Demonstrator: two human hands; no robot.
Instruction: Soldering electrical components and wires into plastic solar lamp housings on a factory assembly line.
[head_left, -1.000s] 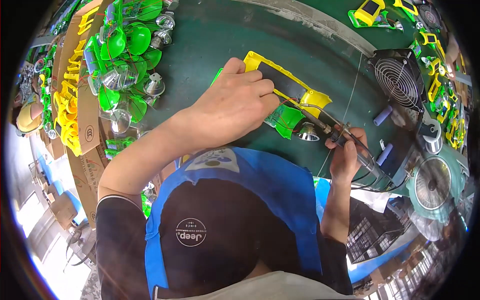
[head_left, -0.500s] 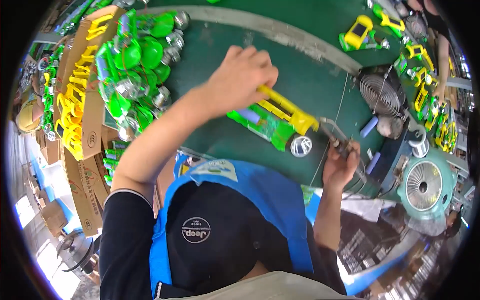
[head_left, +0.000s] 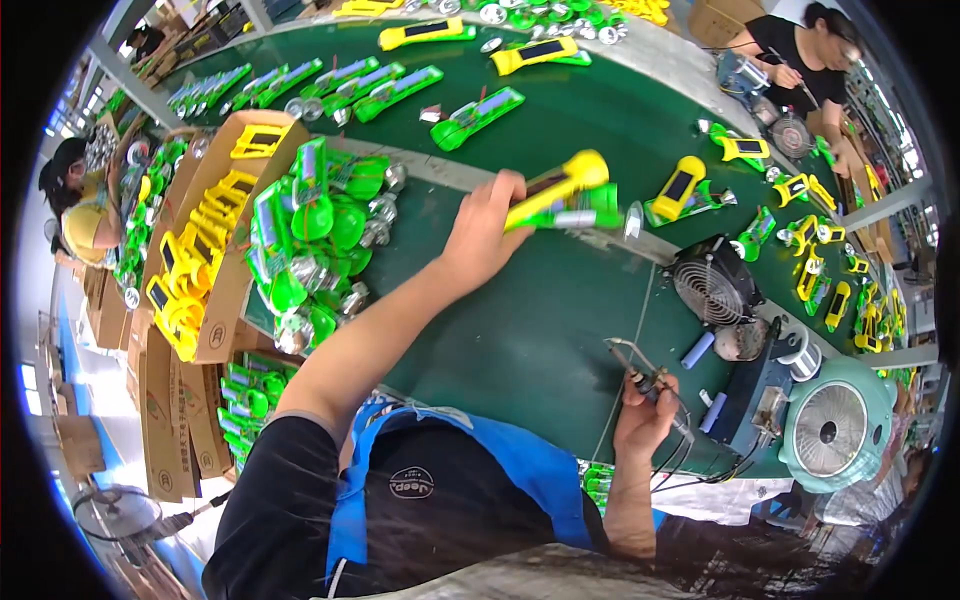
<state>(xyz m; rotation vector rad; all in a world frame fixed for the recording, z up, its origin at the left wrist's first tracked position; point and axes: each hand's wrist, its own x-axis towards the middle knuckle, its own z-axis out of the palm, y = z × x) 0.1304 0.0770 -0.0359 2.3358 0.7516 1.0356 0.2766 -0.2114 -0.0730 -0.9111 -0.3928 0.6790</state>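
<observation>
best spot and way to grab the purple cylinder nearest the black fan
Probably pinch the purple cylinder across its middle, from above and the left: it lies long and rounded on its side, with the green tabletop to its left and the black fan just beyond.

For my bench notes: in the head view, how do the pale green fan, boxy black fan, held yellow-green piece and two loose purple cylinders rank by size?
1. Pale green fan
2. Boxy black fan and yellow-green piece: too close to rank
3. Two loose purple cylinders: they look alike
</observation>
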